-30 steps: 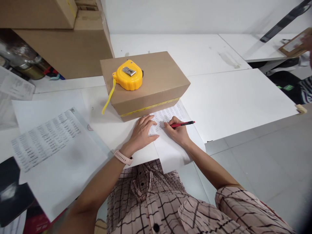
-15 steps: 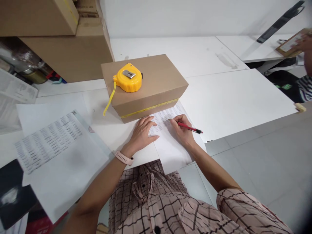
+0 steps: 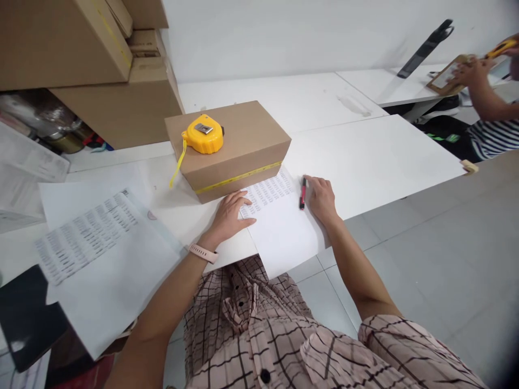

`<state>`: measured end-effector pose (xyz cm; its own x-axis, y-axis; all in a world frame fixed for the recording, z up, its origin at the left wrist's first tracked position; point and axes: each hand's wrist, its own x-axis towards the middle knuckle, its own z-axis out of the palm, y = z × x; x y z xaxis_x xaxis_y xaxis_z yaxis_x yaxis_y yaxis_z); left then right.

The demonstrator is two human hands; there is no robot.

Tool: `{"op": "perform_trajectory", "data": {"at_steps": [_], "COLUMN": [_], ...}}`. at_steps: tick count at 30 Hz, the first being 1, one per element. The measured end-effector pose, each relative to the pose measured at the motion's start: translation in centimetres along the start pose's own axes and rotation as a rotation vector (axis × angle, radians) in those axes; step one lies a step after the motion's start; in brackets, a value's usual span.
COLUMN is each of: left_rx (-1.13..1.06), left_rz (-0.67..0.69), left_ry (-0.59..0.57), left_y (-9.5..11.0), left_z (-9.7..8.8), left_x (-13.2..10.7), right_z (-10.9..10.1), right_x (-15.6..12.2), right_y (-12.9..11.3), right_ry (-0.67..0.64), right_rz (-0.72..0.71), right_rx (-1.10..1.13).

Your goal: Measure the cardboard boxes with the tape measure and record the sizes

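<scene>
My left hand (image 3: 230,215) lies flat with its fingers spread on the left edge of a printed sheet (image 3: 284,232) at the table's front edge. My right hand (image 3: 322,198) rests palm down on the sheet's right side, fingers stretched out. A red pen (image 3: 302,193) lies on the paper just left of those fingers, and I cannot tell whether it touches them. Behind the sheet stands a closed cardboard box (image 3: 247,141) with a yellow tape measure (image 3: 203,134) on top; its yellow strap hangs over the box's left side.
More printed sheets (image 3: 93,237) cover the left of the white table (image 3: 377,156). Large cardboard boxes (image 3: 109,81) are stacked at the back left. A black flat object (image 3: 24,319) lies at the lower left. Another person's hands (image 3: 472,70) hold a board at the far right.
My right hand has let go of the red pen, which now lies on the paper, and the hand has flattened beside it. The view has shifted a little; my left hand has stayed put.
</scene>
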<state>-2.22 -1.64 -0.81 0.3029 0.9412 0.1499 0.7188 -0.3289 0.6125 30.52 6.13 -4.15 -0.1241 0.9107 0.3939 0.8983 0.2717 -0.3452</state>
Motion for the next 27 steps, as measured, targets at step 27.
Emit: {"op": "perform_trajectory", "data": {"at_steps": [27], "left_rx": [0.027], "left_rz": [-0.131], "left_ry": [0.595], "left_y": [3.6], "left_z": [-14.3], "left_x": [4.1], "right_z": [-0.4], "right_x": [0.3], "right_y": [-2.9], "right_ry": [-0.19], "right_rz": [0.045], "right_rx": [-0.145]}}
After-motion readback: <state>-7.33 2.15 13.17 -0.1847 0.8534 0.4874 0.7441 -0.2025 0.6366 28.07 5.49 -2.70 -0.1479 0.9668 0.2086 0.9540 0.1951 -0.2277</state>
